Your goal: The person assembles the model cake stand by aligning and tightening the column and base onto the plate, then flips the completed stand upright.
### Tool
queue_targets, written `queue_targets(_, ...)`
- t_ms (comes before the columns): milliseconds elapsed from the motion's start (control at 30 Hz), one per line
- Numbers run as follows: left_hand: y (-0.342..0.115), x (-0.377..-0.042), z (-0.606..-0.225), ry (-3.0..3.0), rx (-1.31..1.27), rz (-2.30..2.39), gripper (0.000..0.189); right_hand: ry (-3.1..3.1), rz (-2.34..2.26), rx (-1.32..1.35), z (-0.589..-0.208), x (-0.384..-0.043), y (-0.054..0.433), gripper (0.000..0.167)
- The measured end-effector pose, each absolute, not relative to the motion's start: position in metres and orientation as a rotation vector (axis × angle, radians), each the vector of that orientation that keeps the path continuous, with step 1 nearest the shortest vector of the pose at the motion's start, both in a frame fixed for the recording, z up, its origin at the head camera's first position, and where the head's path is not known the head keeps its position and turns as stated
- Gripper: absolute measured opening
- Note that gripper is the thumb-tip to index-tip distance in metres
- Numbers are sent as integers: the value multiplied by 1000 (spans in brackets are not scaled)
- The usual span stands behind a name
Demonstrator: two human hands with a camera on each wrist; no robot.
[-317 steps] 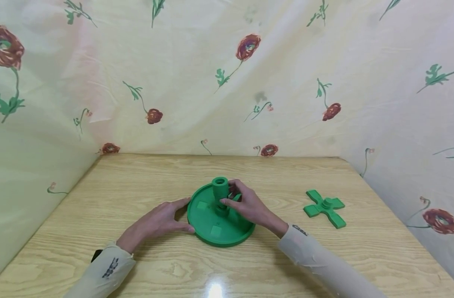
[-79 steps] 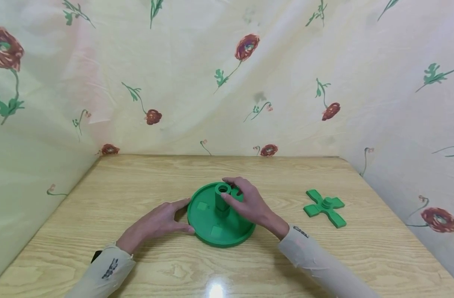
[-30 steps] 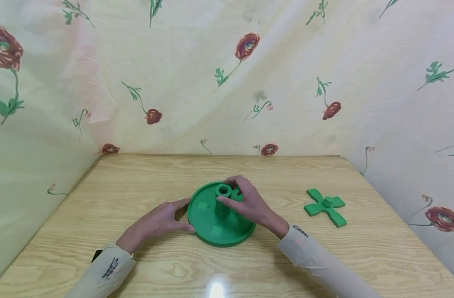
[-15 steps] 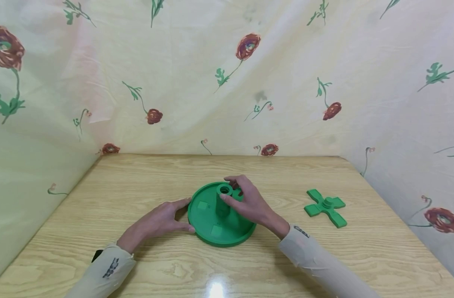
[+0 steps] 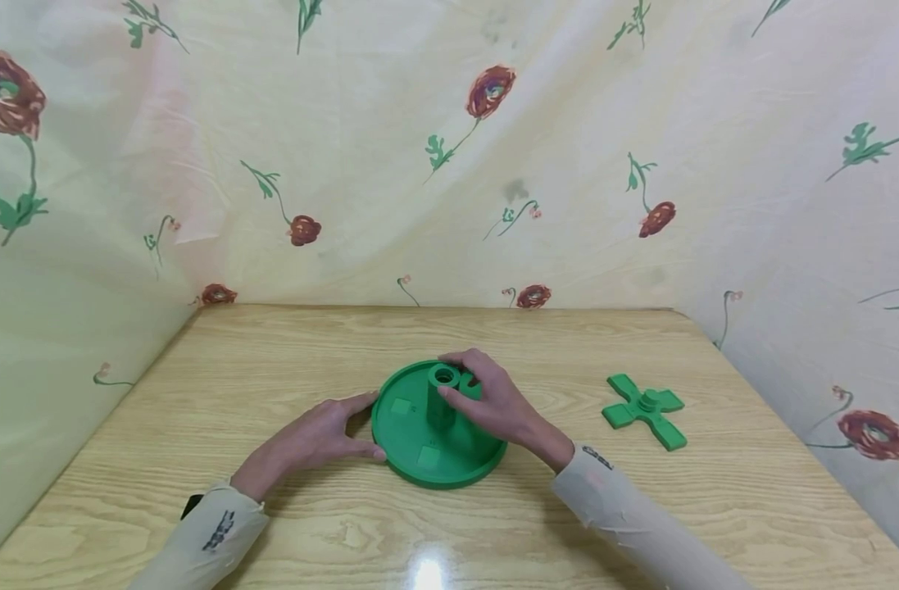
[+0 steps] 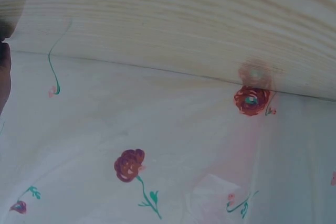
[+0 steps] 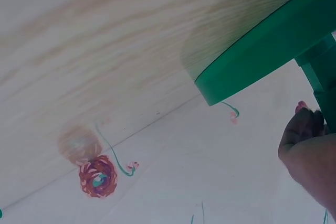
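Note:
A round green plastic base with a raised rim lies on the table. From its middle rises an upright green hollow tube, open at the top. My right hand grips this tube, thumb in front near the top and fingers curled behind it. In the right wrist view, curled fingers touch the tube, above the base's rim. My left hand rests at the base's left edge, thumb and forefinger stretched out against the rim. The left wrist view shows only a dark sliver of that hand.
A green cross-shaped piece with a round stub at its centre lies on the table's right side. The wood-grain table meets flowered cloth at the back and sides.
Compared with the earliest frame, the tube stands lower on the base. My right fingers lift off and close round the tube again, near its top. My left hand stays put.

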State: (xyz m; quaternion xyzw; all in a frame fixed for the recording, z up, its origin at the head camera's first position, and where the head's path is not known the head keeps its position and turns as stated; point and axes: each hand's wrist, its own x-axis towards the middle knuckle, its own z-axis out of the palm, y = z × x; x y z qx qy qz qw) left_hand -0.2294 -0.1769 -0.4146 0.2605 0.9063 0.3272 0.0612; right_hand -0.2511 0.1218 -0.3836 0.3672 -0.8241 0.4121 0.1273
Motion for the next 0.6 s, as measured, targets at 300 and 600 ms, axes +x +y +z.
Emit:
queue_targets(300, -177, -230, -415, 2749, 774, 966, 101, -2410, 1203, 1055, -383, -250, 121, 44)
queue_targets(600, -177, -231, -414, 2744, 774, 973, 100, -2411, 1202, 1059, -382, -250, 122, 43)
